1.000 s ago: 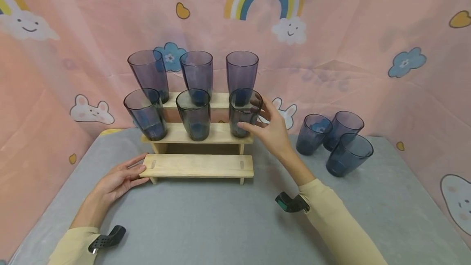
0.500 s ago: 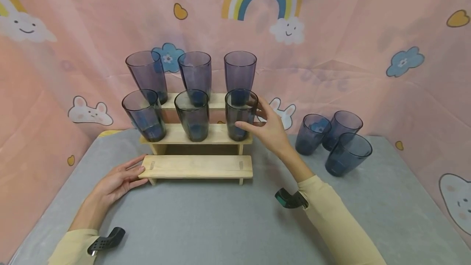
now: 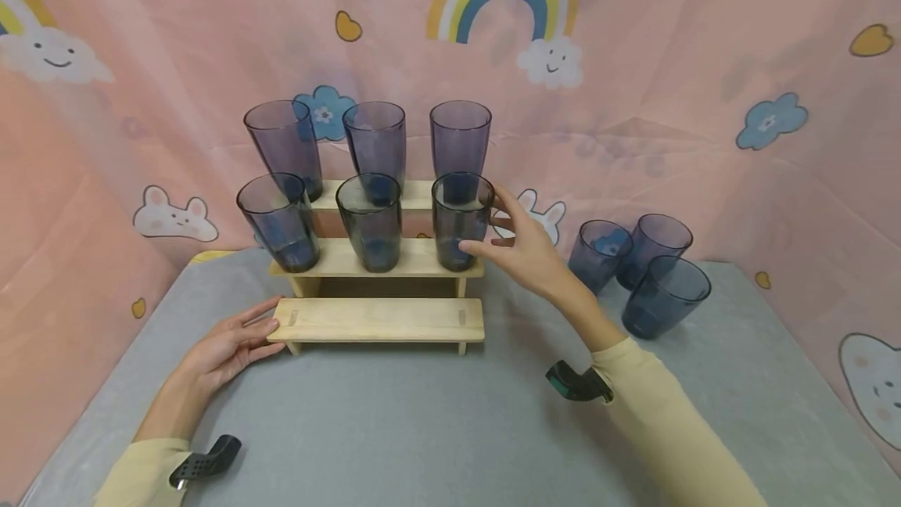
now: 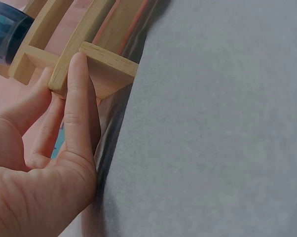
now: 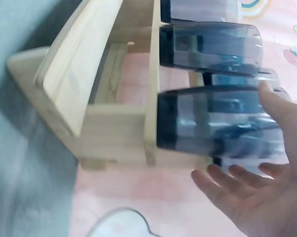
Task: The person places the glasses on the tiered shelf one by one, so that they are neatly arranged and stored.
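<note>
I hold the wooden stand [image 3: 376,319] by the left end of its lowest step. It is pale, faintly grained, with three tiers rising toward the back, and it stands upright on the desk [image 3: 394,421]. The glass [image 3: 450,227] I reach around is see-through, smoky blue, wider at its rim than at its dark, thick base; it stands upright at the right end of the middle tier. Five similar glasses [image 3: 368,229] stand upright too: two beside it, three on the top tier.
</note>
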A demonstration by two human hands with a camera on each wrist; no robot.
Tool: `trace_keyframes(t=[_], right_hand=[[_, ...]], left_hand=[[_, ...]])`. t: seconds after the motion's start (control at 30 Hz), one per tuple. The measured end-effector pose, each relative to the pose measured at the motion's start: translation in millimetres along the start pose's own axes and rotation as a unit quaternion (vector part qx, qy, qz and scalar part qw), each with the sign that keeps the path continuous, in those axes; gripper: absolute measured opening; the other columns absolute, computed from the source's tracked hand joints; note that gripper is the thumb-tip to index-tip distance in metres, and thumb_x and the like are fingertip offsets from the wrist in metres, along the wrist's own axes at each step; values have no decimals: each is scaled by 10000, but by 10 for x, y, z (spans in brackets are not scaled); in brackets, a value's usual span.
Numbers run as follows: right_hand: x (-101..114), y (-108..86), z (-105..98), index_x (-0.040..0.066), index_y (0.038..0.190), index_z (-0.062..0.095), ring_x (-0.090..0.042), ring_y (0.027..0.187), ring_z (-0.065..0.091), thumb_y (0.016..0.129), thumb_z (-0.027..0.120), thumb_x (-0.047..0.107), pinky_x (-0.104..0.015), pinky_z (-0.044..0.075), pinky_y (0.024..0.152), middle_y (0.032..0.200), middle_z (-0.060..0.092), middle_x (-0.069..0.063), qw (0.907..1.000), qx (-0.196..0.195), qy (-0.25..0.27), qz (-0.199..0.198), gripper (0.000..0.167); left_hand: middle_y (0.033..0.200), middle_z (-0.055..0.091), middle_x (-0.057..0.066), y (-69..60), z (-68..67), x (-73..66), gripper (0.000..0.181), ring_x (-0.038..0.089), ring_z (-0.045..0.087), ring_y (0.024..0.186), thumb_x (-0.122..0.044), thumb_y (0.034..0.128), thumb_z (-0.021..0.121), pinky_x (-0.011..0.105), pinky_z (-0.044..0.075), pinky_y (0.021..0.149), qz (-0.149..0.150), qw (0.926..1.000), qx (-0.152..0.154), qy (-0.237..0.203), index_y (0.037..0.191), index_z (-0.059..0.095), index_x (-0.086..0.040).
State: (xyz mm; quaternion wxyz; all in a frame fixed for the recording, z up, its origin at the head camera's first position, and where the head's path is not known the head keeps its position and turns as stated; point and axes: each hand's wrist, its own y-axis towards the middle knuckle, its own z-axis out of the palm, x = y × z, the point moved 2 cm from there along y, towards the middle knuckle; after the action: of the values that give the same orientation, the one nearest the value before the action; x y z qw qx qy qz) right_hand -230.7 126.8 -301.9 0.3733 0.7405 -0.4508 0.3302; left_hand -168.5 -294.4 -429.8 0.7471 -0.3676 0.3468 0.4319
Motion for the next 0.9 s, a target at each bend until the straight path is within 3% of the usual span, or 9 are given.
trace_keyframes(t=[0.2,0.33,0.47,0.6,0.73,0.8,0.9], right_hand=[[-41,-199,-305,192,1561,252,-309,1375,389,891,737,348,-514,402,1087,1550,331,-92,9954,338,-901,-19,841],[-134,-384,-600,144,1535,327,-377,1394,337,881,740,384,-612,339,1086,1536,353,-150,9848,125,-1732,37,810],[-274,-579,-889,132,1508,381,-415,1376,340,866,761,364,-656,336,1041,1516,376,-175,9756,-206,-2180,139,781],[-449,-783,-1166,118,1515,365,-451,1373,320,836,799,300,-709,305,1015,1520,359,-196,9723,-586,-2256,159,826],[-642,-982,-1397,168,1578,195,-415,1458,144,800,826,235,-749,162,1069,1613,161,-146,9710,-1138,-2087,247,1004],[-736,-1077,-1476,219,1591,79,-348,1487,30,800,819,218,-726,67,1110,1638,36,-85,9703,-1447,-1896,397,1084],[-860,-1215,-1539,292,1574,-56,-215,1494,-54,833,788,186,-596,10,1183,1636,-75,6,9706,-1766,-1496,656,1127]], left_hand=[[1186,627,-29,12,-19,3,353,188,644,1070,8,1016,484,348,570,886,-5,10000,15,-27,1212,624,-249],[1185,630,-27,41,-15,-5,355,189,645,1070,6,1016,484,346,570,886,20,10000,-3,2,1214,629,-251],[1179,631,-22,39,-8,-3,349,195,647,1067,8,1013,490,352,571,885,-22,10000,-47,-24,1202,630,-250],[1177,627,-24,25,-4,2,345,193,645,1067,5,1011,497,352,570,887,-66,9999,-99,-34,1229,607,-239],[1179,628,-19,27,-10,0,343,196,642,1070,2,1011,499,358,568,891,-85,9999,-95,-76,1248,589,-229],[1175,630,-18,27,-14,-2,342,197,643,1066,5,1011,496,359,568,891,-93,9999,-96,-88,1233,602,-233],[1169,636,-18,18,-23,-3,348,198,647,1059,10,1012,490,359,570,887,-89,9998,-98,-111,1196,633,-247]])
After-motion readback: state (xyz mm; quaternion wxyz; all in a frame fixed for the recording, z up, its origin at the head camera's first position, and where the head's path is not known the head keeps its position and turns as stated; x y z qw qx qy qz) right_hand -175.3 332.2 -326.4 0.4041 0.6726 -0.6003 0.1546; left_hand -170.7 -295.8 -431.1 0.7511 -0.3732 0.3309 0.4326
